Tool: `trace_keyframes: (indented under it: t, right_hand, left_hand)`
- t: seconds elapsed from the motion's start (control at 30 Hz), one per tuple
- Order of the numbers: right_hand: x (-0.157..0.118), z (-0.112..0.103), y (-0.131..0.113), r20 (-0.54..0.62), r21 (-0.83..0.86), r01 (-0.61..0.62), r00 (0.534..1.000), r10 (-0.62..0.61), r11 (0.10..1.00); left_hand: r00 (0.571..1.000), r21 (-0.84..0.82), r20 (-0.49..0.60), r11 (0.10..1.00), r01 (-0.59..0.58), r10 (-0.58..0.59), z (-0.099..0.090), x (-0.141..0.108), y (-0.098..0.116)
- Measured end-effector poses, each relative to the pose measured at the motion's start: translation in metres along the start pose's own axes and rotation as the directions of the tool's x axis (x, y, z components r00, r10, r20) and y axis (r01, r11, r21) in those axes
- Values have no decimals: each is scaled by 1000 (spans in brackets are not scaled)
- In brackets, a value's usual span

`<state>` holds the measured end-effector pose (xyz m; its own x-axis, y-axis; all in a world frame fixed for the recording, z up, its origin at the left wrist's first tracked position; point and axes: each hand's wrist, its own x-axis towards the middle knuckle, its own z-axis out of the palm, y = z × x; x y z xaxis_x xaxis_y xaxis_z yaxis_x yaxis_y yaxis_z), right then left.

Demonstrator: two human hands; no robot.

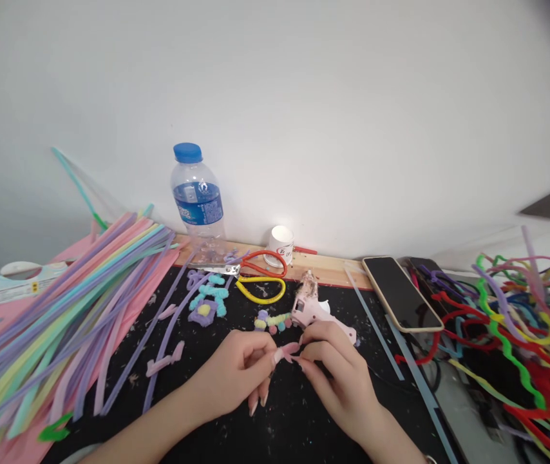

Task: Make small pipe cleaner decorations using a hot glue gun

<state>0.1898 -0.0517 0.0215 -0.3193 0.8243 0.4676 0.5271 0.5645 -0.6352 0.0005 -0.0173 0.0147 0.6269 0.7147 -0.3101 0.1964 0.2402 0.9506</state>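
Pink fuzzy piece held between two hands, on the near side of the glue gun

The pink piece (288, 352) sits just in front of the glue gun (321, 314) and a little to its left. It is small, soft-looking and pale pink, forked into short, narrow prongs that point toward the right hand (337, 374). The left hand (235, 368), nearer and to the left of the glue gun, pinches the piece between thumb and forefinger, with its other fingers curled beneath. The right hand, directly in front of the glue gun and partly covering its handle, has thumb and forefinger almost together at the forked end; how firmly they grip is too small to tell.

Behind the glue gun and well to its left stands a clear plastic bottle (198, 201), upright, with a blue cap screwed on and a blue label; whether it holds liquid I cannot tell. Nearer, also behind and left of the glue gun, is a white paper cup (281, 241) with dark and red print; its contents cannot be made out. Left of the glue gun lie scissors (261, 289) with one red and one yellow handle loop.
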Motion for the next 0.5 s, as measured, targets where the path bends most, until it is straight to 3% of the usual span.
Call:
trace_keyframes:
  t: [0.37,0.5]
  right_hand:
    - [1,4,3,40,127,-142,990,138,982]
    - [0,6,4,64,164,-173,984,165,971]
  left_hand:
    - [997,221,63,974,-50,37,0,-3,0]
    - [988,356,93,923,-145,120,-1,-4,2]
